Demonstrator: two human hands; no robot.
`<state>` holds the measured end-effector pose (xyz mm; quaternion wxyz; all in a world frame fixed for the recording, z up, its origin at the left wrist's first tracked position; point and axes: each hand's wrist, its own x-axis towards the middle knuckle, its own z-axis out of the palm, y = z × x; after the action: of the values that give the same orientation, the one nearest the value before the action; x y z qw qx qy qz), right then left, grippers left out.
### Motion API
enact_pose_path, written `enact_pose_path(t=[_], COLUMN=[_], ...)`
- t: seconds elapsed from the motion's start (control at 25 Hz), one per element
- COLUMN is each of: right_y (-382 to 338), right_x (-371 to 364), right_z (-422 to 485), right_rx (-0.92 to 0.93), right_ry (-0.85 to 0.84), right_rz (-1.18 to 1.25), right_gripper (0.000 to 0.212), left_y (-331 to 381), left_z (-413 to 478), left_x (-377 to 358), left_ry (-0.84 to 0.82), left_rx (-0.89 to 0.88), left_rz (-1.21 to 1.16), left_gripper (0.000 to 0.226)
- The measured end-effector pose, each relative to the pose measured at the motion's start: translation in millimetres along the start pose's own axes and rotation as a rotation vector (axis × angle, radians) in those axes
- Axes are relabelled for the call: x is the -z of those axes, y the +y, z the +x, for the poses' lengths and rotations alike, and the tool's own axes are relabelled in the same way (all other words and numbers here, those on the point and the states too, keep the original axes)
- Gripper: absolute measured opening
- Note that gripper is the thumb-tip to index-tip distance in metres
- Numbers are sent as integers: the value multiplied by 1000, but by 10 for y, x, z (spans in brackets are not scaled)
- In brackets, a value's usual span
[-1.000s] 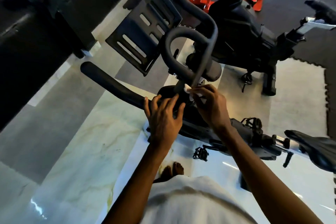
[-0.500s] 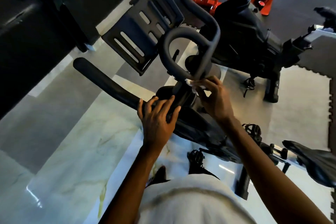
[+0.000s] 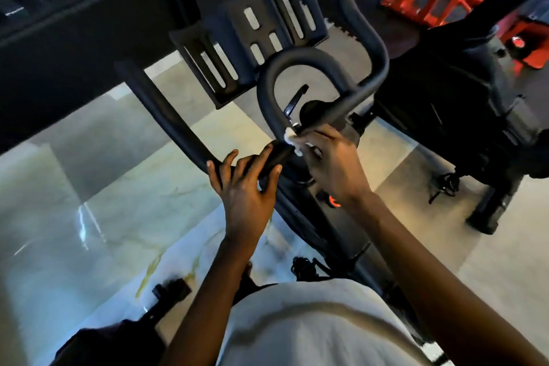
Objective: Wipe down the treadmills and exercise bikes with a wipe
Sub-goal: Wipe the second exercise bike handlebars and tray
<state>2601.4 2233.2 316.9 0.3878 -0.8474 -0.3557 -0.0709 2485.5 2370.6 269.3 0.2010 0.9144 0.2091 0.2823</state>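
A black exercise bike fills the middle of the head view, its looped handlebar [image 3: 300, 58] curving above a slotted black tablet holder [image 3: 252, 38]. My left hand [image 3: 243, 187] grips the left handlebar arm [image 3: 166, 116] near the centre stem. My right hand [image 3: 332, 163] pinches a small white wipe [image 3: 292, 140] and presses it against the base of the handlebar loop by the stem. Most of the wipe is hidden under my fingers.
A second black exercise bike [image 3: 451, 104] stands at the right, with red equipment [image 3: 430, 0] behind it. A dark machine [image 3: 59, 38] runs along the upper left. Glossy marble floor [image 3: 89, 217] lies at the left. A pedal [image 3: 303, 267] shows below.
The view has swung so the bike sits more upright in frame. My left hand slid slightly along the bar toward the stem. My right hand keeps the wipe on the loop's base.
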Motion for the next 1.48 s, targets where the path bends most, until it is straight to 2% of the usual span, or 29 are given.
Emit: enact_pose_path(t=[0.2,0.44,0.68,0.92,1.2,1.28,1.4,1.48], right_y=[8,186,79,120,-64,-31,62,67], right_x=[17,256,16,233,-81,-15,169,201], right_z=[475,617,876,786,918,798,659,602], right_rx=[37,221,207,287,209,217,195,174], right_ry=[-116,-448,-282,-527,-242,-266,-392,-364], right_rz=[129,101,92,14,-10,8,9,6], right_gripper=[15,16,21,18,21,21,21,20], left_y=[166,255,282,301,287,269,269,274], left_z=[-103,-82,-89,-105,-118,-122,-98,-106], left_x=[-144,-170,-176,-199,-178,-159,-136,-150], left_ry=[88,105,125,139,119,95,65,52], left_rx=[92,166,161,169,154,152,145,142], left_rz=[60,30,40,50,77,94,111,80], left_gripper=[38,37,36,35,37,38,39,39])
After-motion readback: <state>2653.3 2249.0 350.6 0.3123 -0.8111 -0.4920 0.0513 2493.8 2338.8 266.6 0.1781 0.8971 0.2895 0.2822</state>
